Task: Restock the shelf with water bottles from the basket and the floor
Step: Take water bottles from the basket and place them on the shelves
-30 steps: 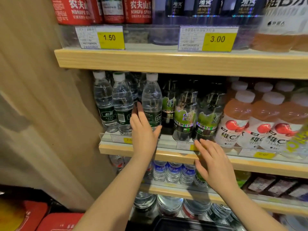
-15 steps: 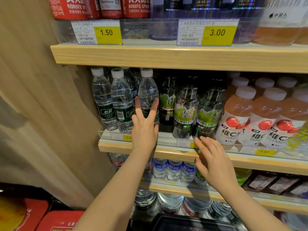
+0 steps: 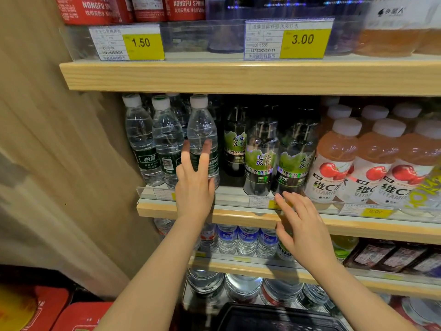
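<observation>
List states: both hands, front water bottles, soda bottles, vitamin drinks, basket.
left hand: open, fingers against the rightmost water bottle
right hand: open, empty, at the shelf edge
water bottles: upright, capped
rightmost water bottle: upright, capped
soda water bottles: upright
vitamin drinks: upright, capped
basket: contents not visible

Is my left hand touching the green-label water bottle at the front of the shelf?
Touching. The head view shows the left hand with its fingers flat against the water bottle.
</observation>
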The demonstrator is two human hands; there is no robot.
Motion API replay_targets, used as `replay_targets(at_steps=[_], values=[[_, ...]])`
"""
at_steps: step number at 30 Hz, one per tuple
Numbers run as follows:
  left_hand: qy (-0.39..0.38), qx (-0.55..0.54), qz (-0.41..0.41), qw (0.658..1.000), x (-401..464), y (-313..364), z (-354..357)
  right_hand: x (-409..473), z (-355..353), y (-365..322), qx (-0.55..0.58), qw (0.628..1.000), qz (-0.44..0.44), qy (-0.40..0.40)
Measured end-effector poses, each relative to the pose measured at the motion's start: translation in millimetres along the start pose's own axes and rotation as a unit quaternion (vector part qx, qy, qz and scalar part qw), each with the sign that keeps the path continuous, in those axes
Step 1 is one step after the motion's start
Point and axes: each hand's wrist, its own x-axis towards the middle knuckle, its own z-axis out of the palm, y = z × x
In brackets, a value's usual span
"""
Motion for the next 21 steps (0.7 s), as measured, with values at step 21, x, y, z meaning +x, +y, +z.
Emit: replay_targets(at_steps=[21], values=[[-0.471,-0.171,-0.043,0.864,-338,-10,169,-271,109,68,0.150,0.926,0.206,-0.278]])
